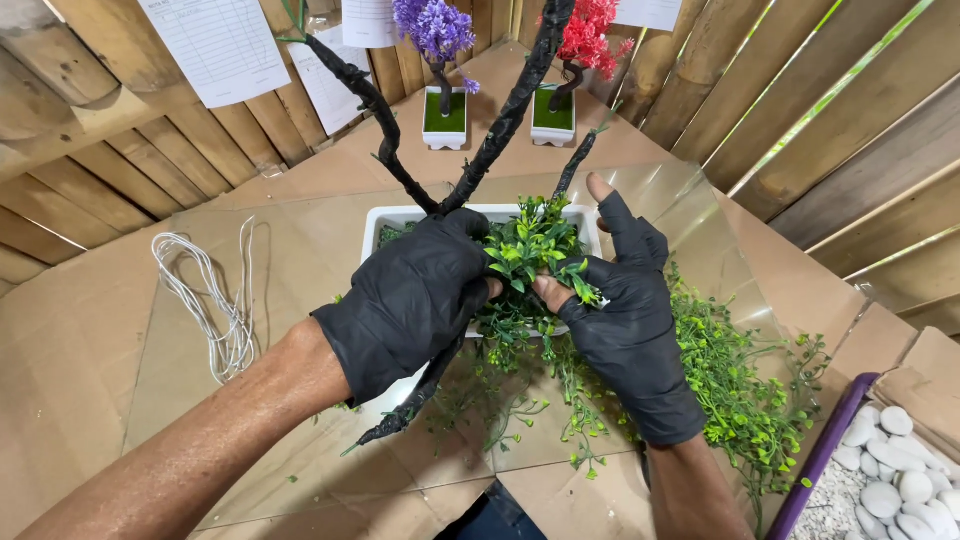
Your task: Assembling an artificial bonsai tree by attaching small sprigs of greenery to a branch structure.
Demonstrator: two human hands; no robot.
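from the head camera you look down on your left hand in its black glove, curled closed over the near rim of the white rectangular plastic planter and touching the cluster of green plastic leaf sprigs that sits inside it. your right hand, in a black glove with the thumb and index fingertips bare, pinches one sprig of that same cluster between thumb and forefinger, just beside your left fingers. the planter rests on a clear plastic sheet spread over the brown cardboard-covered table. black wrapped twisted branches rise from the planter towards the camera, and one more runs down under your left hand. loose green leafy vines lie heaped on the sheet to the right of your right wrist. a coil of white cord lies well apart on the left. two small white pots, one with a purple flower tree and one with a red flower tree, stand behind. a purple-rimmed tray of white pebbles sits at the lower right.
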